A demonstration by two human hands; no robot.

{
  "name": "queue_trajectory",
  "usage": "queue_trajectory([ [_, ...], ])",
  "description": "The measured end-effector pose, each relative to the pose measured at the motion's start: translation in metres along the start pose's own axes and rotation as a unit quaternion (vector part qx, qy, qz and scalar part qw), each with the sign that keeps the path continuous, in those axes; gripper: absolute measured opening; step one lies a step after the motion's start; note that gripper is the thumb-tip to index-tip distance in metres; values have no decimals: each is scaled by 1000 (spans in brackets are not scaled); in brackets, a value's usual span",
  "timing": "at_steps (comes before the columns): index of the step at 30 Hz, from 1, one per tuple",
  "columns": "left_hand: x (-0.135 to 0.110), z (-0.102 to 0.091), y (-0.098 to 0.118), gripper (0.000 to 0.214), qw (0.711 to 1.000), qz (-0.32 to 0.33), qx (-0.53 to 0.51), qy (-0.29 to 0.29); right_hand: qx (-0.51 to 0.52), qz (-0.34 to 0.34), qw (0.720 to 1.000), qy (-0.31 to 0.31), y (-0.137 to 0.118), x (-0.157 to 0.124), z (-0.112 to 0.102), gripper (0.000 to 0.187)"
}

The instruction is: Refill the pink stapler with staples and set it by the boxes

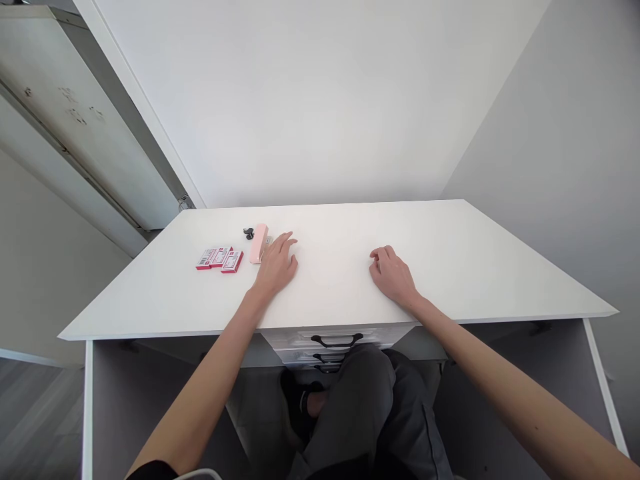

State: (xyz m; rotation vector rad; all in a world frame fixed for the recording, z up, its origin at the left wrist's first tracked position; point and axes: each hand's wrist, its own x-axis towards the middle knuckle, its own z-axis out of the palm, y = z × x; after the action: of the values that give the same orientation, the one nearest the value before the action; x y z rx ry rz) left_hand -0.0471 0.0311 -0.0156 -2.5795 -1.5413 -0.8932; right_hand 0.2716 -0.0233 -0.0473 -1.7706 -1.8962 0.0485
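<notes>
My left hand [277,262] rests on the white desk [330,280], its fingers a little spread and nothing gripped in them. Just left of it, close against the fingers, lies a long pink object [259,242], possibly a stapler. A small pale item [269,240] is partly hidden behind that hand. Beyond the pink object is a small black item [249,233] too small to name. Farther left, several small white and red boxes [216,257] lie together. On the right side of the desk, my right hand [393,272] lies with its fingers curled in and holds nothing visible.
A white wall [320,100] rises behind the desk, with a grey wall [565,147] to the right. Below the front edge are drawers with black handles [337,341]. My legs [365,400] are under the desk. A pale cabinet-like panel [85,120] stands at the left.
</notes>
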Motion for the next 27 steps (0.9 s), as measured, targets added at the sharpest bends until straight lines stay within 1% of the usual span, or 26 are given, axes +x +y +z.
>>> queue_trajectory([
  [4,2,5,-8,46,995,-97,1,-11,0,-2,1000,4,-1,-1,0,24],
  [6,2,7,-12,47,993,-120,-5,-5,-2,-1,1000,8,-1,-1,0,24],
  [10,3,10,-16,46,992,-127,-9,15,-2,2,1000,9,-1,-2,1,24],
  [13,3,12,-18,47,991,-132,-14,17,-2,0,1000,13,-1,-2,1,24],
  [21,4,19,-22,56,990,-138,-15,0,-16,7,1000,7,-1,-1,3,23],
  [24,3,19,-20,60,989,-146,-13,-6,-18,10,1000,3,-1,-1,3,23],
  [27,1,13,-15,57,992,-116,-34,-27,-22,8,1000,5,-1,-1,3,22],
])
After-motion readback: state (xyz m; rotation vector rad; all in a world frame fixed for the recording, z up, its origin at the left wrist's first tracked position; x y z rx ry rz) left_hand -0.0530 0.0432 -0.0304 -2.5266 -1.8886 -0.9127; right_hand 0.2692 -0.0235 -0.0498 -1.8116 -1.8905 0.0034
